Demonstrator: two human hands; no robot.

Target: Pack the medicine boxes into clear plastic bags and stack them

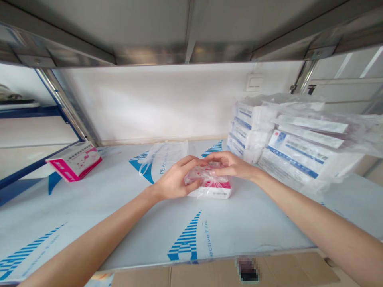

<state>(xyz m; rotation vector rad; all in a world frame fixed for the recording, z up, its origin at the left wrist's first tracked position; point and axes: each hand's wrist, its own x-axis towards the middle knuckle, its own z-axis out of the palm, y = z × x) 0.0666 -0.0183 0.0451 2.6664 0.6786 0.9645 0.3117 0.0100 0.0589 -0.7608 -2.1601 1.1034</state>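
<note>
At the bottom edge, brown cardboard (pixel 206 276) shows below the front of the shelf (pixel 143 235), which is covered in film with blue print. Farther in, near the middle of the shelf, lies a pink-and-white box (pixel 220 192) in crinkled clear wrap (pixel 214 182). The left hand (pixel 175 179) grips its left end, thumb on the near side and fingers over the top. The right hand (pixel 233 165) curls over the far right of its top, thumb on the wrap; whether it pinches the wrap I cannot tell. Just behind lies a clear bag (pixel 167 153). A similar carton (pixel 76 161) sits well apart to the left, and bagged white boxes (pixel 299 153) are stacked to the right. Behind is a white wall (pixel 155 103) with a switch (pixel 255 82).
</note>
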